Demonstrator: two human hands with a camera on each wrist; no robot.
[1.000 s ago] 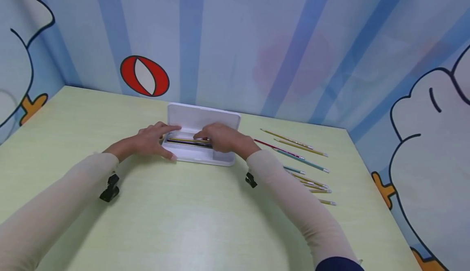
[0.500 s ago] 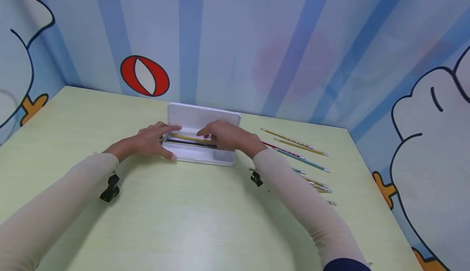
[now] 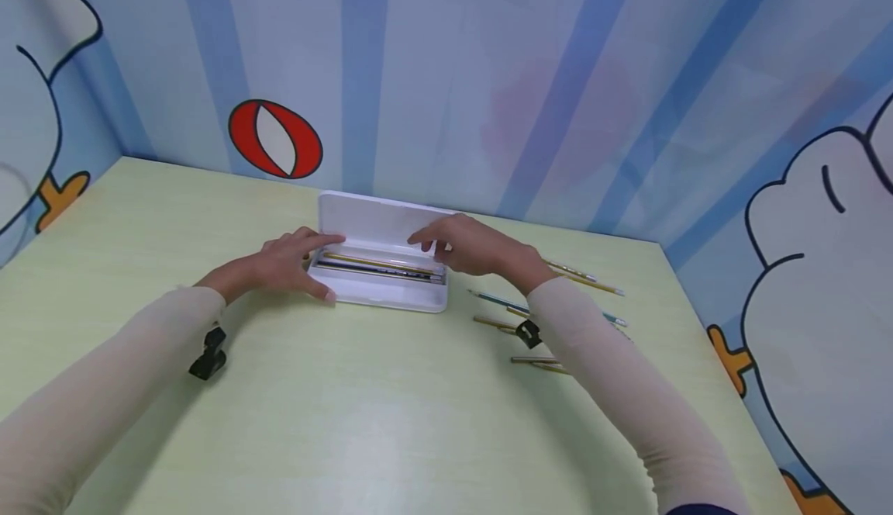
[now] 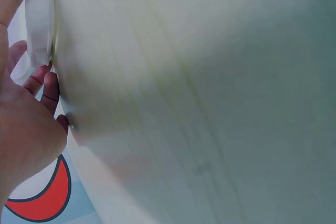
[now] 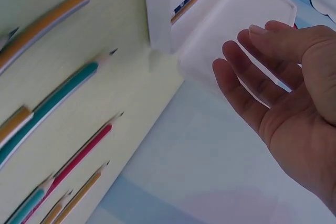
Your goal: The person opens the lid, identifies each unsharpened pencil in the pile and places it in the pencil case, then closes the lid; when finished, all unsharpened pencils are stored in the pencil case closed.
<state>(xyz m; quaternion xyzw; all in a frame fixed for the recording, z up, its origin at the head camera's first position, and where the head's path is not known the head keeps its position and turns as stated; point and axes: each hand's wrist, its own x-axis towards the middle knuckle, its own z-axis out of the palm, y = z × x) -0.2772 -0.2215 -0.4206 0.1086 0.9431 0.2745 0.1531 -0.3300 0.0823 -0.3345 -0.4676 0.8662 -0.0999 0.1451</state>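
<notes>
A white pencil case lies with its lid raised near the table's back edge. Yellow and dark pencils lie lengthwise inside it. My left hand holds the case's left end, thumb at the front corner and index finger by the hinge side; the left wrist view shows fingertips against the case end. Over the right end of the case hovers my right hand, fingers loosely bent and holding nothing. In the right wrist view that hand is apart from the open lid.
To the right of the case lie several loose pencils, among them a teal pencil, a red pencil and yellow pencils. My right forearm hides part of them. A patterned blue cloth rises behind the table.
My right hand has let go of a yellow pencil, which now lies in the case, and has lifted up and to the right. The left hand stays on the case.
</notes>
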